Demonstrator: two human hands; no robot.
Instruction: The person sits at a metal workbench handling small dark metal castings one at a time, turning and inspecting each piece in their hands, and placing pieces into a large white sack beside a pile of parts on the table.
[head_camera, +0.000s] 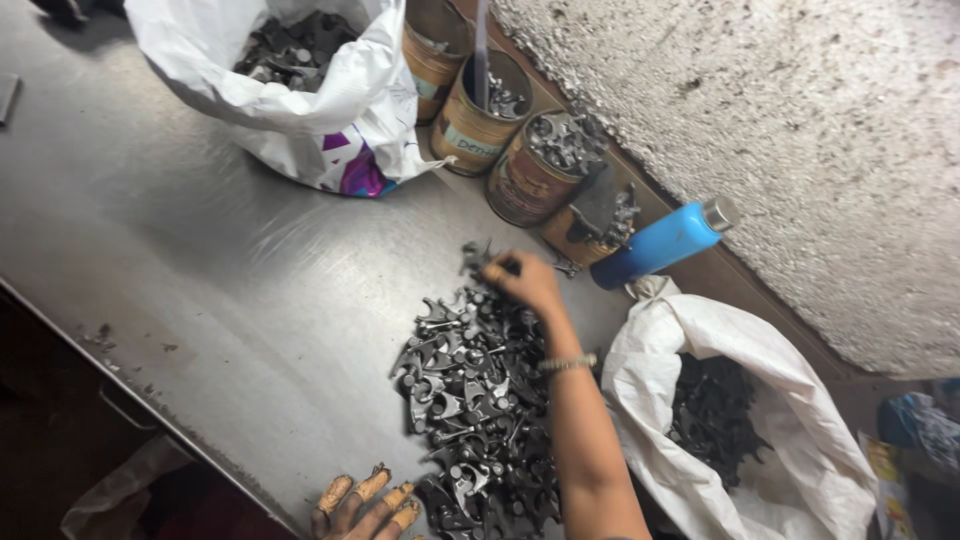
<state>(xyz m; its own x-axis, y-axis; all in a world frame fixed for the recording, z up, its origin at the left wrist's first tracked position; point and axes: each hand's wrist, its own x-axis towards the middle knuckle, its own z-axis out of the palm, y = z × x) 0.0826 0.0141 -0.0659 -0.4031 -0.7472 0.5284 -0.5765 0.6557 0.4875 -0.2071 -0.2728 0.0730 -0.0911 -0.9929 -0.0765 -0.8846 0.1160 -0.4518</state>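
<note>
The right hand (525, 280) is stretched forward at the far end of the heap of dark metal parts (470, 400), fingers curled down onto the pieces there, the bare forearm running back along the heap's right side with a thin bangle at the wrist. The left hand (365, 505) rests at the heap's near left corner, its fingertips wrapped in tan tape and spread flat.

Bare-armed worker wearing a bracelet and grime-coated fingertips

The right hand (525, 280) is showing a bare forearm with no sleeve, and a thin beaded metal bracelet (567, 364) is circling the wrist. The left hand (362, 505) is showing only its fingers, whose tips are carrying a crusty orange-brown coating; no glove is covering either hand.
</note>
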